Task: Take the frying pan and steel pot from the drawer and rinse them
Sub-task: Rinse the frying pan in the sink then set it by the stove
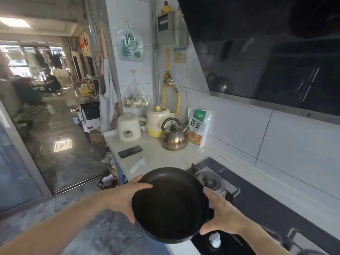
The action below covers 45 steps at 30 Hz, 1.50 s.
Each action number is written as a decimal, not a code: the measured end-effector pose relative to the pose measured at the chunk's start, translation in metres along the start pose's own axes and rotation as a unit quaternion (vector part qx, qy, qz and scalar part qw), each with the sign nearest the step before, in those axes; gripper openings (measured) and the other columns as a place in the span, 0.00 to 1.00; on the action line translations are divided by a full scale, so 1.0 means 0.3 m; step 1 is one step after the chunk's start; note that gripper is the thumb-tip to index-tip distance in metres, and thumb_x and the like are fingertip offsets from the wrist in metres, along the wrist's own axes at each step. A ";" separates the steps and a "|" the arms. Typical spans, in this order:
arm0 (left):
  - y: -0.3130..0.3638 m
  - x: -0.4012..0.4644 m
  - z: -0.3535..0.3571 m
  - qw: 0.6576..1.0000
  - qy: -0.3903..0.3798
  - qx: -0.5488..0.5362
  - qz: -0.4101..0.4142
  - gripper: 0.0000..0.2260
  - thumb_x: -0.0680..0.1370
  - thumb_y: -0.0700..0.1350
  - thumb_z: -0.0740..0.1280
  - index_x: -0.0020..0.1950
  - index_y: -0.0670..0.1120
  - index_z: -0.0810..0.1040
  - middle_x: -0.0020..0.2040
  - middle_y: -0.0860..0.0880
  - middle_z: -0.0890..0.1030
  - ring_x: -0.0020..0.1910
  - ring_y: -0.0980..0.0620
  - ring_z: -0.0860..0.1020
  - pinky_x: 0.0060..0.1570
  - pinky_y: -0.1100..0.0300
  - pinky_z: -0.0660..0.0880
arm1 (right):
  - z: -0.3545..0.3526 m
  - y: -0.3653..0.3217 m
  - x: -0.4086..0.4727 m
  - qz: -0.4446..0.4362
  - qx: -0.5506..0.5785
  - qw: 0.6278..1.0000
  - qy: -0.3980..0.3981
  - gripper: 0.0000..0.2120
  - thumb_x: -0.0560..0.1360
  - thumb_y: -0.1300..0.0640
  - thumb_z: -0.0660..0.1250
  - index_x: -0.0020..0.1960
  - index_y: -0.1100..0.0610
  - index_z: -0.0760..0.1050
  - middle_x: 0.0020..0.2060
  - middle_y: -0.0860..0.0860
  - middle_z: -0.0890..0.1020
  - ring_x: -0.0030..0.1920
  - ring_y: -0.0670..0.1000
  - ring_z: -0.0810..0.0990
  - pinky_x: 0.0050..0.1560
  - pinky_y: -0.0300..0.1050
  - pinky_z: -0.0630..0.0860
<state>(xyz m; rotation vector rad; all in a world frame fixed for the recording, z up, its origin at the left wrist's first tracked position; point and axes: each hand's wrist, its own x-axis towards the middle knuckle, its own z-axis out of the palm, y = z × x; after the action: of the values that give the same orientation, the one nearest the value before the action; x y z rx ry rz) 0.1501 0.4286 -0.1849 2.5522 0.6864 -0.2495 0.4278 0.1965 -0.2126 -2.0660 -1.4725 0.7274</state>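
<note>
Frying pan (170, 205) sits in the air at the front edge of the counter, held between both hands, its dark inside facing up toward the camera and tilted a little. No handle shows from this angle. The steel pot from the task cannot be picked out anywhere.

Far left, a glossy floor (60, 150) runs back into another room. The left hand (123, 196) grips the pan's left rim, thumb hooked over the top edge and fingers spread under the side. Behind it on the pale counter (160, 155) lie a black phone (130, 151) and, just in front of that, a small white gadget (137, 164). Further back stand a white rice cooker (128, 127), a cream and yellow pot-shaped appliance (158, 120) and a steel kettle (173, 135) with a black handle. A green and white food bag (199, 128) leans on the tiled wall beside the kettle.

The right hand (220, 214) clasps the pan's right rim, fingers along the upper edge and thumb curled below. Past it is the black stove (266, 205) with a burner (211, 181) just beyond the pan. A dark range hood (266, 52) slopes overhead on the right.
</note>
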 end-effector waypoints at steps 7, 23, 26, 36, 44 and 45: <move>-0.265 0.329 -0.150 0.998 -0.050 0.019 0.036 0.48 0.63 0.49 0.81 0.68 0.74 0.53 0.77 0.57 0.36 0.78 0.54 0.47 0.74 0.62 0.54 | 0.113 -0.035 0.277 0.070 0.043 0.996 0.041 0.72 0.46 0.32 0.79 0.80 0.49 0.46 0.77 0.36 0.49 0.72 0.38 0.57 0.71 0.38 0.58; -0.595 0.902 -0.387 0.977 -0.149 0.085 0.126 0.47 0.66 0.37 0.77 0.77 0.59 0.56 0.78 0.54 0.37 0.78 0.50 0.49 0.70 0.62 0.62 | 0.277 -0.162 0.731 0.212 0.025 0.965 0.152 0.59 0.58 0.43 0.82 0.79 0.47 0.50 0.78 0.41 0.53 0.77 0.44 0.55 0.74 0.46 0.61; -0.625 0.950 -0.357 0.973 -0.165 0.083 0.139 0.47 0.66 0.36 0.77 0.77 0.60 0.57 0.78 0.56 0.38 0.78 0.50 0.51 0.70 0.59 0.65 | 0.320 -0.166 0.732 0.241 0.020 0.957 0.160 0.59 0.58 0.43 0.81 0.79 0.47 0.50 0.77 0.39 0.53 0.75 0.44 0.58 0.71 0.47 0.65; -0.744 1.257 -0.268 0.949 -0.209 0.105 0.210 0.49 0.66 0.38 0.78 0.76 0.64 0.54 0.78 0.56 0.36 0.78 0.51 0.49 0.69 0.63 0.64 | 0.508 -0.134 0.852 0.325 0.052 0.911 0.248 0.64 0.56 0.39 0.80 0.79 0.48 0.44 0.78 0.41 0.48 0.75 0.43 0.60 0.65 0.42 0.70; -0.825 1.451 -0.295 0.937 -0.211 0.117 0.251 0.55 0.69 0.43 0.77 0.78 0.52 0.36 0.77 0.56 0.36 0.77 0.58 0.42 0.69 0.70 0.48 | 0.547 -0.195 1.035 0.384 0.027 0.881 0.275 0.59 0.62 0.42 0.79 0.79 0.50 0.44 0.78 0.44 0.50 0.75 0.44 0.59 0.60 0.39 0.73; -0.831 1.469 -0.300 0.936 -0.208 0.120 0.257 0.54 0.70 0.43 0.77 0.78 0.51 0.36 0.78 0.56 0.36 0.77 0.57 0.43 0.67 0.72 0.48 | 0.550 -0.201 1.053 0.392 0.028 0.876 0.279 0.59 0.61 0.42 0.79 0.79 0.49 0.44 0.78 0.44 0.50 0.75 0.44 0.61 0.58 0.39 0.73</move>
<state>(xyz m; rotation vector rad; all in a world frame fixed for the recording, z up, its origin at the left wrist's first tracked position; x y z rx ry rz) 0.4048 0.8493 -0.3358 2.6652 -0.1867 -0.6965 0.3615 0.5296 -0.3367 -2.5237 -0.2674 0.3615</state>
